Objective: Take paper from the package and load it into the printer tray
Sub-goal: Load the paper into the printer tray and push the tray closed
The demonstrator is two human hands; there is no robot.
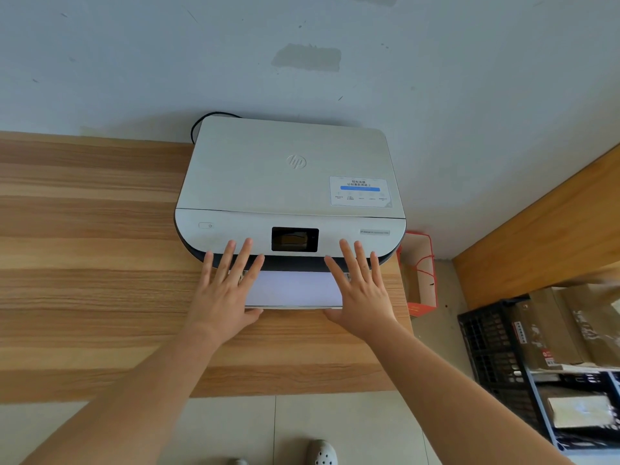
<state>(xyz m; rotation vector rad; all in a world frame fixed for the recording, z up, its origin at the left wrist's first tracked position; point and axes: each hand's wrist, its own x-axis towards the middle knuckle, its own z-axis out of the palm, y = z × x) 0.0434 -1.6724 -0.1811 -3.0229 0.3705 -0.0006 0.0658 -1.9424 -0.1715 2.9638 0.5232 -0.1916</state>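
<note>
White paper (pixel 293 287) is sitting in the pulled-out tray (pixel 292 307) at the front of the printer (pixel 288 182), centre of the frame, so this looks like the push-it-home bit. Best bet, I'd say, is sliding the tray in straight with even pressure on both sides, so the stack isn't skewing or buckling at the slot. Left hand (pixel 224 290) and right hand (pixel 360 290) are both lying flat, fingers spread, gripping nothing, palms over the two ends of the sheets, fingertips reaching up onto the printer's front panel. Both arms are stretching out straight over the wooden bench (pixel 94 263).
</note>
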